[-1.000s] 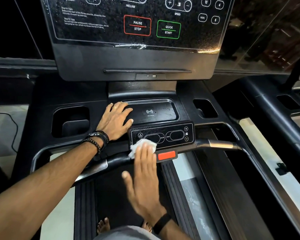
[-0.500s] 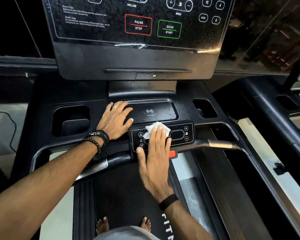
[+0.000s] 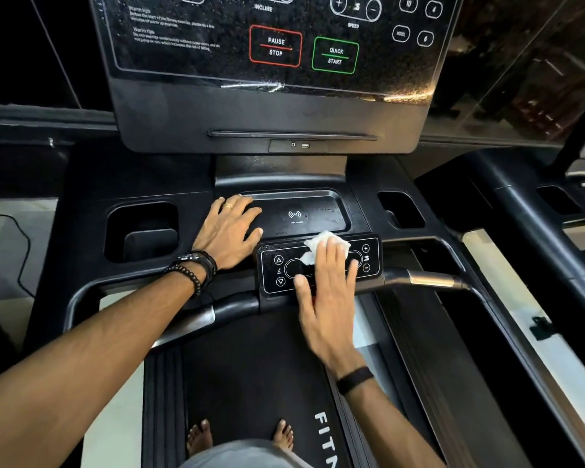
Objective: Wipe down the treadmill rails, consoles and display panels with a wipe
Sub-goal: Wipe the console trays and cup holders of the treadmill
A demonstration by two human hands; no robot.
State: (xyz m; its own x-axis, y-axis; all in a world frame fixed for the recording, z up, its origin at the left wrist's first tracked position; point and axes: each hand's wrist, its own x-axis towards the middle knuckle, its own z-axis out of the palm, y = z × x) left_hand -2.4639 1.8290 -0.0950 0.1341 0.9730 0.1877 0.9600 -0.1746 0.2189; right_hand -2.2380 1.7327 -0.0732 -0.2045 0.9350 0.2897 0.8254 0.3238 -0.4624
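We press the white wipe (image 3: 325, 247) flat under our right hand (image 3: 328, 292), fingers straight and together, on the small control panel (image 3: 318, 265). Its long axis runs left-right, with the unwiped part leftward. Our left hand (image 3: 228, 228) rests spread beside the charging tray (image 3: 298, 211).

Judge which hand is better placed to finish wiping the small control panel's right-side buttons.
Right. The right hand already presses the wipe flat on the small control panel, close to its plus and minus buttons. The left hand rests on the console tray, holding nothing.
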